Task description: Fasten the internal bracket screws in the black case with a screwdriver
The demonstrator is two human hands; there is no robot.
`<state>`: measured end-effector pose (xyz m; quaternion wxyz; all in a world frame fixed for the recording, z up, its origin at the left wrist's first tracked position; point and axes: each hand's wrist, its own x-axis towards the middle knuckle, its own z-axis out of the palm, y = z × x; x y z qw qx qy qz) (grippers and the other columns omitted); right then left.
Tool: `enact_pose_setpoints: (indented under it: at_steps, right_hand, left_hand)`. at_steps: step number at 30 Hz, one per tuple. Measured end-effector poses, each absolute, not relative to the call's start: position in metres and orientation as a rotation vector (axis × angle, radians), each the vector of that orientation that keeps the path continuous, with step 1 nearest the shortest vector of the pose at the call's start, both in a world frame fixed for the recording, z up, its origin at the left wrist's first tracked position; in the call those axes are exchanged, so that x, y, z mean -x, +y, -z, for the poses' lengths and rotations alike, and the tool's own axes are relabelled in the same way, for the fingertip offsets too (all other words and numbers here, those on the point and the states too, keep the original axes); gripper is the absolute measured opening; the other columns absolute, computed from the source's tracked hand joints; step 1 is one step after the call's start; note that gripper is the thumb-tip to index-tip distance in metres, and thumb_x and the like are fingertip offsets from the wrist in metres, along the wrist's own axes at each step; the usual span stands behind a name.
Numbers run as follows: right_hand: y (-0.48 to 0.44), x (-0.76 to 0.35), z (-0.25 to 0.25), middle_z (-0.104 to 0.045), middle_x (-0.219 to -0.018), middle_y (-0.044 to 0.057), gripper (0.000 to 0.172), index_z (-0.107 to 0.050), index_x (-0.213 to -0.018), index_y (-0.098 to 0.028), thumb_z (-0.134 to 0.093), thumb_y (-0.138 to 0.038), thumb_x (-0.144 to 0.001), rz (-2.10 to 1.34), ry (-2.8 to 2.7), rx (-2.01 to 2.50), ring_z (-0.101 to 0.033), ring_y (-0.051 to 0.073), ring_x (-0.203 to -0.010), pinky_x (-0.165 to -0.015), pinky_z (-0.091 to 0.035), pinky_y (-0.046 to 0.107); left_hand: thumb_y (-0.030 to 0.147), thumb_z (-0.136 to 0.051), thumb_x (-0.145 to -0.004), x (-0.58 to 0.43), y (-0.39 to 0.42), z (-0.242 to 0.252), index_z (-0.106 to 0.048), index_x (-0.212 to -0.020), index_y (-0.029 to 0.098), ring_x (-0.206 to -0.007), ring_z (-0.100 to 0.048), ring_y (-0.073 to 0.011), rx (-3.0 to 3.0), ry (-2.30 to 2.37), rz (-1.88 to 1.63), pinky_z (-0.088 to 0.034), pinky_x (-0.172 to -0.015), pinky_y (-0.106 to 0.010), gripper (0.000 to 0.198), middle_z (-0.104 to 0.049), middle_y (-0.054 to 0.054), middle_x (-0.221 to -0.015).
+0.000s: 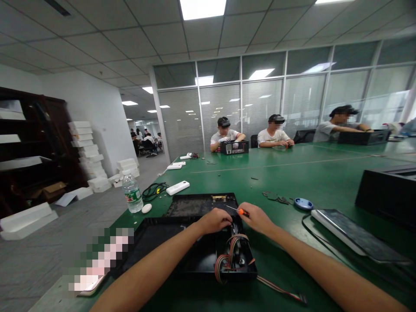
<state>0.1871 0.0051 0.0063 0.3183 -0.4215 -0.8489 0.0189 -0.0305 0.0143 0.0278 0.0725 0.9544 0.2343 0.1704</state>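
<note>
An open black case (198, 262) lies before me on the green table, with bundled ribbon wires (222, 262) along its right side. My left hand (216, 220) reaches into the upper right part of the case, its fingers pinched together; what they hold, if anything, is hidden. Just to the right, my right hand (258, 219) grips a screwdriver (243, 212) with an orange and black handle, its thin shaft pointing left. Behind the case lies a flat black panel (191, 206) with a brass-coloured piece (219, 198) near its far edge.
A water bottle (132, 193), a black cable (152, 190) and a white device (177, 187) stand left. On the right are a blue dish (303, 204), a tablet-like device (354, 234) and a black box (386, 195). Three people sit across the green table (221, 171).
</note>
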Motion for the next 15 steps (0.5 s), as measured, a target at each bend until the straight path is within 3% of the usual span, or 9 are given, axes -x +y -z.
enact_pose_setpoints:
  at_steps: [15]
  right_hand:
    - [0.0028, -0.1885, -0.0040, -0.060, -0.078, 0.003, 0.014, -0.058, -0.080, -0.019, -0.045, -0.023, -0.081, 0.023, -2.306, 1.163, -0.054, 0.015, -0.073, -0.067, -0.037, 0.024]
  left_hand:
    - [0.020, -0.054, -0.084, 0.0330, 0.0166, -0.0284, -0.068, -0.090, 0.015, -0.088, -0.061, -0.0128, -2.833, 0.588, -0.517, -0.043, -0.084, -0.020, 0.016, -0.067, -0.005, -0.095]
